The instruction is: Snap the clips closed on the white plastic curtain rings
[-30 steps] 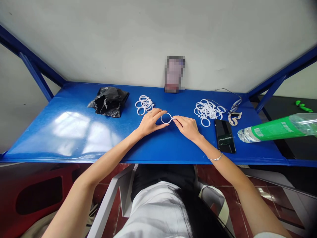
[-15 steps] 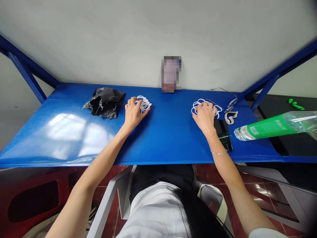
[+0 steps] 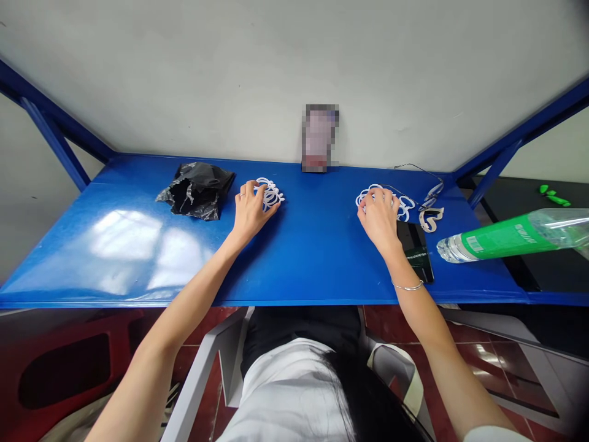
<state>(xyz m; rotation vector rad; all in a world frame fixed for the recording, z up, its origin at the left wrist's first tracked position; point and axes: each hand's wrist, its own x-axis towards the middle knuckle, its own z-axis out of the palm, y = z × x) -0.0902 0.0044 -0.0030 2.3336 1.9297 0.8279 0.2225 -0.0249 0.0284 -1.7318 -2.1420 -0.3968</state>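
On the blue table, my left hand point(image 3: 251, 212) rests at the near-left side of a small pile of white loop-shaped bands point(image 3: 272, 195). Its fingers are bent and apart, with the thumb stretched along the pile's near side. My right hand point(image 3: 380, 218) lies from above over a second, wider pile of white loop-shaped bands point(image 3: 404, 209). Those fingers are curved and spread, touching the loops and hiding the pile's middle. A silver bangle is on the right wrist. Neither hand lifts a band off the table. What the bands are exactly, I cannot make out.
A crumpled black plastic bag point(image 3: 197, 189) lies at left on the blue table point(image 3: 317, 258). A pixelated upright object point(image 3: 318, 138) leans on the wall. At right are glasses point(image 3: 432, 195), a pale curved piece point(image 3: 430, 220), a dark phone point(image 3: 416, 252) and a bottle with green label point(image 3: 506, 238).
The loops beside my left hand have shifted slightly and look more spread out. My right hand stays over its pile. The view has moved a little.
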